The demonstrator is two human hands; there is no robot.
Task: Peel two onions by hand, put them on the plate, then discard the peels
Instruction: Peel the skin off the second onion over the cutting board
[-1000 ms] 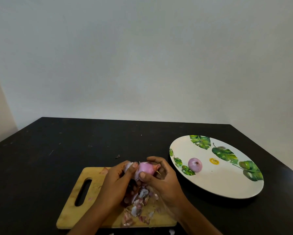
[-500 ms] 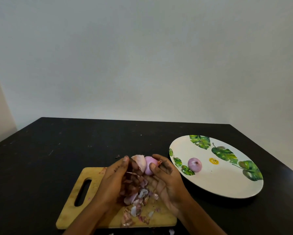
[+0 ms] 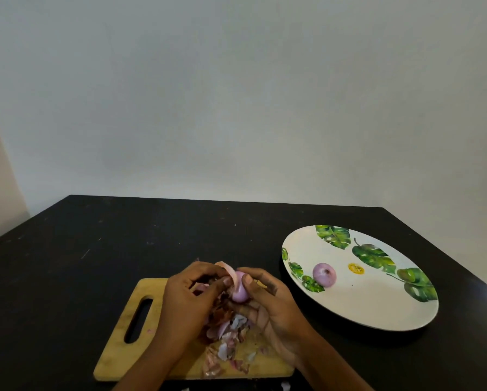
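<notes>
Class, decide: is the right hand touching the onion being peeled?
Touching. Head view: the right hand grips the onion, thumb on top, no gap; the left hand pinches its peel.

Left hand: I see it knuckles up, fingers curled inward, thumb pinching a peel flap against them.
Right hand: palm turned inward, thumb on top, fingers cupped beneath, gripping the onion.
Forearms: both rise from my lower edge and converge, so the two thumbs sit just beside each other.
</notes>
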